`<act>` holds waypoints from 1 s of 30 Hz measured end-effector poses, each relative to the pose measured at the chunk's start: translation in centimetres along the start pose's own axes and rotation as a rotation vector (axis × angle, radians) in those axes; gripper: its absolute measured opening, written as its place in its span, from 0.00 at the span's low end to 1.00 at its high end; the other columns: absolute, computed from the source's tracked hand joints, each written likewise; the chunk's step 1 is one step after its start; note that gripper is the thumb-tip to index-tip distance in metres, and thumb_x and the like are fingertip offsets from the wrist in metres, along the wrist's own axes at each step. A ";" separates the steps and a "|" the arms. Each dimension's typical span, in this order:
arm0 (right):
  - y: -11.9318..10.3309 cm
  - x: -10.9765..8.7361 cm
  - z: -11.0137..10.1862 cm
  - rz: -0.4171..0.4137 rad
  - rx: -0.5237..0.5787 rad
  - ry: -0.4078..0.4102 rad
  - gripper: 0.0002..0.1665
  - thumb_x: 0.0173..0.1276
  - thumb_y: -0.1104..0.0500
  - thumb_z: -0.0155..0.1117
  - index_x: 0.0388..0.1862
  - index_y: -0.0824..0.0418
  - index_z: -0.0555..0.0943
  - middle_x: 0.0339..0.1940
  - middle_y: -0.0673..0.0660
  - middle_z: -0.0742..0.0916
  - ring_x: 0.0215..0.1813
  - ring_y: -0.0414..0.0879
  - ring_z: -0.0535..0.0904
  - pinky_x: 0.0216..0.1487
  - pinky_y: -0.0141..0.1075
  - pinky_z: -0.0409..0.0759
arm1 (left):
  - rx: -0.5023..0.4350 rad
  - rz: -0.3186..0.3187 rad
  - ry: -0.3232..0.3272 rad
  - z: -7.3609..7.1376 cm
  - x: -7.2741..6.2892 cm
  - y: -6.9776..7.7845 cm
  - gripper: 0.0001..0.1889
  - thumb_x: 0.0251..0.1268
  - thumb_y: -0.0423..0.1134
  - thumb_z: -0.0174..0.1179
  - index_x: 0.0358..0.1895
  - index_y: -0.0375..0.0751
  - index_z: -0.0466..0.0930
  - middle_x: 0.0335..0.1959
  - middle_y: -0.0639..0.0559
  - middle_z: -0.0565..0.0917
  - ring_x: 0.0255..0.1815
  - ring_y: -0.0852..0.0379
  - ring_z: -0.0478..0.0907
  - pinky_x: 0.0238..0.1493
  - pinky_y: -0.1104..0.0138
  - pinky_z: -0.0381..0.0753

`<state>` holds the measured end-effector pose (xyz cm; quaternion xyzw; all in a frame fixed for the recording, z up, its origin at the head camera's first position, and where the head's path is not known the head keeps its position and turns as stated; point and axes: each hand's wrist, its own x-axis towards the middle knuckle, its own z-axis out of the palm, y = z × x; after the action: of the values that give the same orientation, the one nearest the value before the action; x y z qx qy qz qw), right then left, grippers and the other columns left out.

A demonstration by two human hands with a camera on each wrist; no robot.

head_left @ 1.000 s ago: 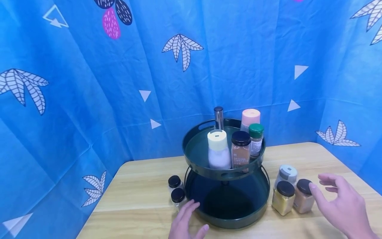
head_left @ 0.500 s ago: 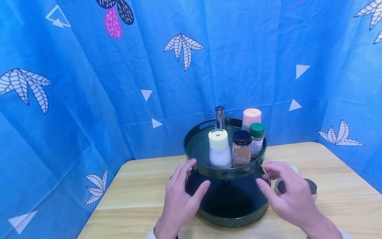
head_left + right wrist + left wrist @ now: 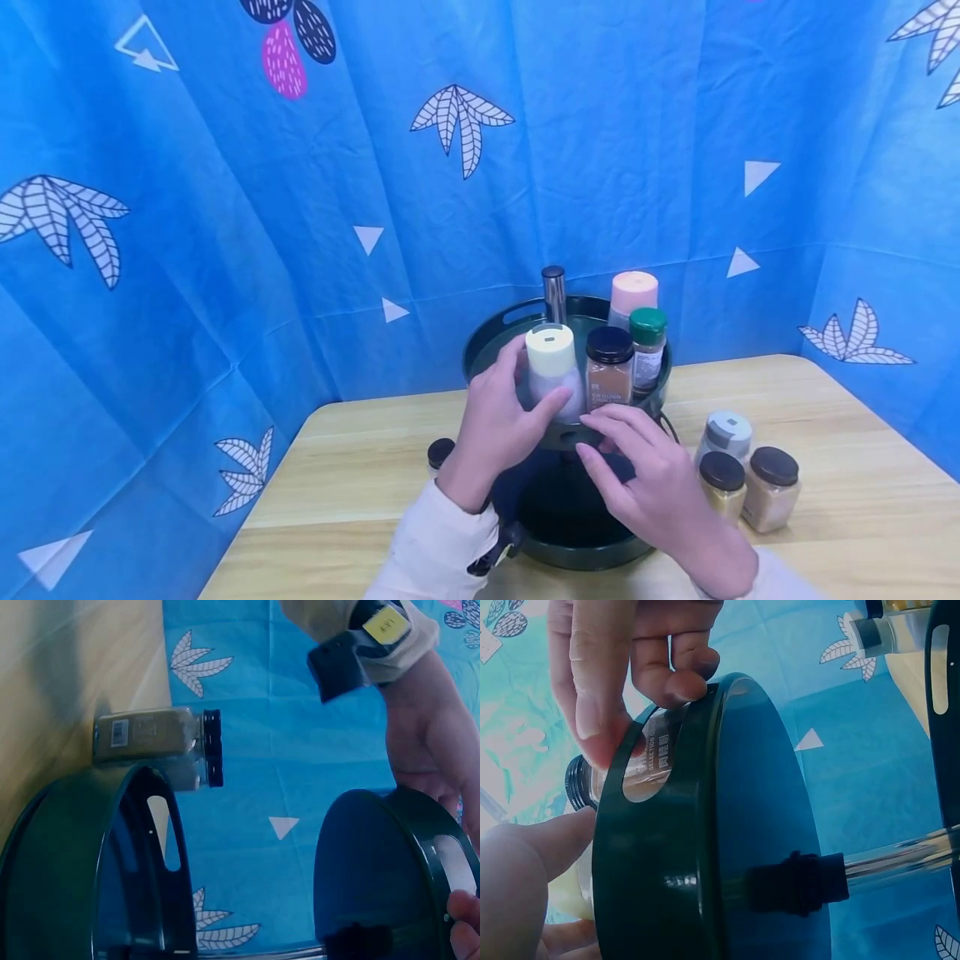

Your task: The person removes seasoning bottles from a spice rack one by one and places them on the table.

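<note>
Having come inward, my left hand grasps the upright, cream-capped white bottle; my right hand, loosely bent, lies front-right of it.

Lower left, my left fingers hold a pale bottle; upper left, my right fingers are against the green tray, a labelled jar inside it.

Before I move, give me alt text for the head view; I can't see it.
The left hand grips a yellow-capped bottle on the upper tray of a dark green two-tier stand; the right hand is at that tray's front rim. More containers stand on the tray and the wooden table, before a blue patterned curtain.
</note>
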<state>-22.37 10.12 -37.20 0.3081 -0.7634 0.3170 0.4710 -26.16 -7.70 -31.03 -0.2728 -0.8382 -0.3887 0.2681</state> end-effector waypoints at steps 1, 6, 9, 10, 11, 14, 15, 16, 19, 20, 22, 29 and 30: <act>0.0 0.0 0.1 0.003 -0.005 0.008 0.26 0.74 0.42 0.52 0.45 0.63 0.84 0.44 0.57 0.85 0.32 0.43 0.81 0.42 0.23 0.79 | -0.004 -0.005 -0.012 0.0 0.2 0.1 0.36 0.59 0.48 0.69 0.68 0.41 0.64 0.59 0.47 0.79 0.58 0.51 0.78 0.50 0.54 0.81; 0.1 0.2 0.4 0.010 -0.016 0.032 0.25 0.74 0.43 0.52 0.43 0.62 0.84 0.42 0.56 0.85 0.30 0.42 0.81 0.40 0.23 0.79 | 0.005 -0.018 -0.033 0.1 0.7 0.2 0.36 0.58 0.46 0.70 0.66 0.38 0.64 0.56 0.45 0.81 0.54 0.49 0.80 0.47 0.55 0.83; 0.1 0.2 0.5 0.009 -0.018 0.037 0.25 0.74 0.43 0.52 0.42 0.62 0.84 0.41 0.56 0.85 0.29 0.41 0.81 0.40 0.23 0.79 | 0.006 -0.012 -0.022 0.2 0.9 0.1 0.35 0.57 0.45 0.71 0.64 0.36 0.66 0.53 0.43 0.82 0.51 0.49 0.82 0.44 0.57 0.84; 0.1 0.2 0.5 0.011 -0.022 0.037 0.25 0.74 0.43 0.52 0.42 0.62 0.84 0.41 0.56 0.85 0.29 0.41 0.80 0.39 0.23 0.79 | 0.003 -0.012 -0.018 0.2 0.9 0.1 0.34 0.57 0.45 0.71 0.64 0.36 0.67 0.53 0.43 0.82 0.50 0.49 0.82 0.43 0.58 0.84; 0.1 0.2 0.5 0.014 -0.022 0.037 0.25 0.74 0.43 0.52 0.42 0.62 0.84 0.41 0.56 0.85 0.29 0.41 0.80 0.39 0.23 0.79 | 0.002 -0.010 -0.011 0.2 1.0 0.1 0.34 0.57 0.46 0.71 0.63 0.36 0.67 0.52 0.44 0.83 0.49 0.50 0.82 0.42 0.59 0.84; 0.1 0.2 0.5 0.017 -0.030 0.044 0.26 0.74 0.42 0.51 0.42 0.62 0.84 0.41 0.56 0.85 0.29 0.41 0.79 0.38 0.23 0.79 | -0.002 -0.014 0.005 0.2 1.2 0.0 0.33 0.55 0.46 0.72 0.61 0.36 0.69 0.50 0.44 0.83 0.47 0.51 0.83 0.40 0.61 0.85; 0.1 0.2 0.5 0.018 -0.033 0.045 0.26 0.74 0.42 0.51 0.42 0.62 0.84 0.41 0.56 0.85 0.29 0.40 0.79 0.38 0.22 0.79 | -0.001 -0.018 0.012 0.2 1.2 0.1 0.33 0.55 0.47 0.72 0.61 0.36 0.69 0.50 0.45 0.83 0.47 0.51 0.83 0.40 0.62 0.85; 0.1 0.1 0.5 0.018 -0.035 0.045 0.26 0.74 0.42 0.51 0.42 0.62 0.84 0.41 0.56 0.85 0.29 0.40 0.79 0.38 0.22 0.79 | -0.002 -0.025 0.017 0.2 1.2 0.1 0.34 0.54 0.47 0.72 0.60 0.37 0.69 0.50 0.45 0.83 0.47 0.52 0.82 0.40 0.62 0.85; 0.1 0.1 0.5 0.016 -0.031 0.047 0.26 0.74 0.42 0.50 0.42 0.62 0.84 0.42 0.56 0.86 0.29 0.39 0.80 0.38 0.22 0.79 | -0.006 -0.035 0.034 0.3 1.2 0.2 0.34 0.53 0.48 0.73 0.59 0.38 0.70 0.49 0.47 0.84 0.47 0.52 0.82 0.40 0.63 0.84; 0.1 0.1 0.5 0.017 -0.032 0.043 0.26 0.74 0.42 0.50 0.42 0.61 0.84 0.42 0.56 0.86 0.29 0.39 0.80 0.38 0.22 0.79 | -0.007 -0.037 0.040 0.3 1.2 0.3 0.34 0.52 0.49 0.73 0.59 0.38 0.71 0.49 0.47 0.84 0.47 0.52 0.82 0.40 0.63 0.84; 0.1 0.1 0.5 0.012 -0.035 0.042 0.26 0.74 0.42 0.50 0.43 0.61 0.84 0.43 0.55 0.86 0.29 0.38 0.80 0.38 0.22 0.79 | -0.007 -0.032 0.054 0.3 1.2 0.3 0.34 0.52 0.49 0.74 0.59 0.39 0.71 0.49 0.47 0.84 0.47 0.52 0.83 0.40 0.64 0.84; 0.2 0.1 0.4 -0.016 -0.047 0.039 0.12 0.64 0.57 0.67 0.44 0.61 0.84 0.45 0.55 0.85 0.30 0.38 0.80 0.37 0.24 0.80 | 0.001 0.014 0.118 0.1 1.4 0.4 0.33 0.50 0.47 0.75 0.57 0.36 0.72 0.48 0.46 0.84 0.46 0.51 0.84 0.39 0.63 0.85; 0.2 0.1 0.3 -0.016 -0.048 0.038 0.13 0.61 0.59 0.68 0.44 0.61 0.84 0.45 0.55 0.85 0.30 0.38 0.80 0.38 0.24 0.80 | 0.003 0.021 0.123 0.1 1.4 0.5 0.33 0.50 0.47 0.75 0.57 0.36 0.72 0.47 0.45 0.85 0.45 0.51 0.84 0.38 0.63 0.85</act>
<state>-22.73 9.98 -37.31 0.2966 -0.7591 0.3009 0.4952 -26.88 -7.01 -29.90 -0.2570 -0.8178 -0.4007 0.3235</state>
